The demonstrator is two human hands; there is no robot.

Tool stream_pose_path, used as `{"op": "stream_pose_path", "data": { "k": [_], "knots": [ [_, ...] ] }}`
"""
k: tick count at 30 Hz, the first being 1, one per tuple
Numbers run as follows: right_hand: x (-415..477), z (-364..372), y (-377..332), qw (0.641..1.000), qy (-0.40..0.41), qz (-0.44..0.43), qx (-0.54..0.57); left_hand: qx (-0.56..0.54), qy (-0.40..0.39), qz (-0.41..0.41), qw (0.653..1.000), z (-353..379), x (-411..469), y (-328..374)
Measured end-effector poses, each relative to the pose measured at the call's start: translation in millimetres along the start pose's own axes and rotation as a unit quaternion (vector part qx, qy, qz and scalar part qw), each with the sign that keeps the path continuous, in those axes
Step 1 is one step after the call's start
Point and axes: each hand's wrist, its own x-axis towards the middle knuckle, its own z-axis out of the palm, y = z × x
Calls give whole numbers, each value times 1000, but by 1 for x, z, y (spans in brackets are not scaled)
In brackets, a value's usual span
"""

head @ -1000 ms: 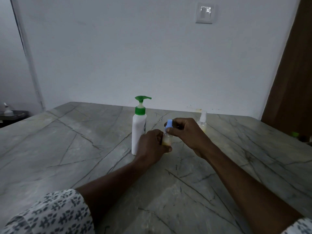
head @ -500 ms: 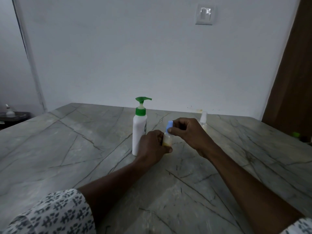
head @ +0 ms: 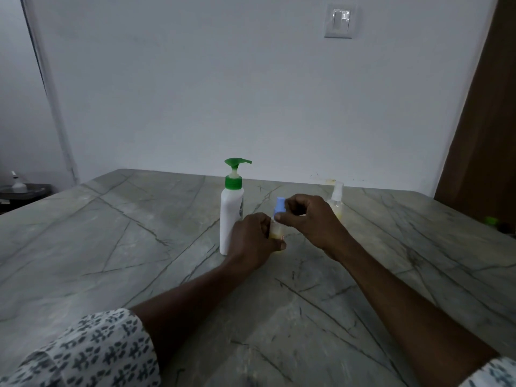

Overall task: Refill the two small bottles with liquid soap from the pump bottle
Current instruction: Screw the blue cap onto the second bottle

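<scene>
Nearest edge: patterned sleeve (head: 92, 350) at lower left, both bare forearms reaching away over the grey veined stone table (head: 111, 247). Mid-table, the hands meet. Left hand (head: 252, 241) rests on the tabletop with its fingers wrapped round the body of a small bottle (head: 276, 232), which stands upright on the surface; only a strip of its clear wall and the pale yellow liquid shows between the fingers. Right hand (head: 310, 222) comes in from the right, thumb and curled fingers pinching the blue cap (head: 279, 207). The cap sticks up just left of the right fingertips and directly above the left hand's grip. Whether the cap is seated tight or loosened: cannot tell. Pump bottle (head: 231, 216), white with a green pump head, stands upright just beyond and to the left of the left hand, nozzle pointing right; not held. Second small bottle (head: 336, 203), clear with a whitish spray top, stands behind the right hand, partly hidden by it. Far: pale wall with wall switch (head: 339, 20); brown door (head: 488, 135) at right.
</scene>
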Motion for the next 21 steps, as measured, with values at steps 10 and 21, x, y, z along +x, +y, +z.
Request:
{"op": "stream_pose_path", "data": {
  "k": [10, 21],
  "knots": [
    [-3, -2, -2, 998, -24, 25, 57, -2, -7, 6, 1000, 1, 0, -2],
    [-3, -4, -2, 994, -9, 40, 104, 9, -6, 6, 1000, 1, 1, -1]
  ]
}}
